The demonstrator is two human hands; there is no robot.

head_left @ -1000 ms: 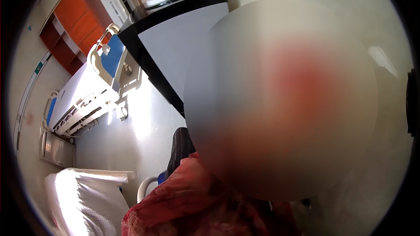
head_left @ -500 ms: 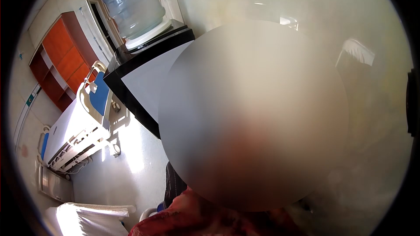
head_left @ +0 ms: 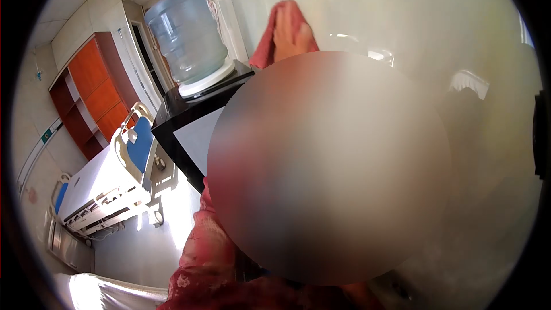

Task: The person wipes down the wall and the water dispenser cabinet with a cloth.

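Observation:
My left hand (head_left: 285, 37) presses a red cloth (head_left: 265, 51) against the pale, shiny wall (head_left: 367, 0), above and to the right of the water dispenser. Its fingers lie over the cloth, which hangs out on both sides of them. A red patterned sleeve (head_left: 209, 247) rises from the lower left, and a large round blur covers the forearm. My right hand cannot be made out; the blur hides the middle of the view, and only an unclear reddish patch shows below it.
A black water dispenser (head_left: 178, 144) with a clear blue bottle (head_left: 189, 37) stands close on the left. Beyond it are a hospital bed (head_left: 94, 186) with a blue end panel and a red-brown cabinet (head_left: 94, 89). White fabric (head_left: 115, 293) lies at the lower left.
My left hand and the red cloth have come into view high on the wall, with the sleeve now stretched upward. The view has shifted, so the dispenser and bed sit lower and slightly further right.

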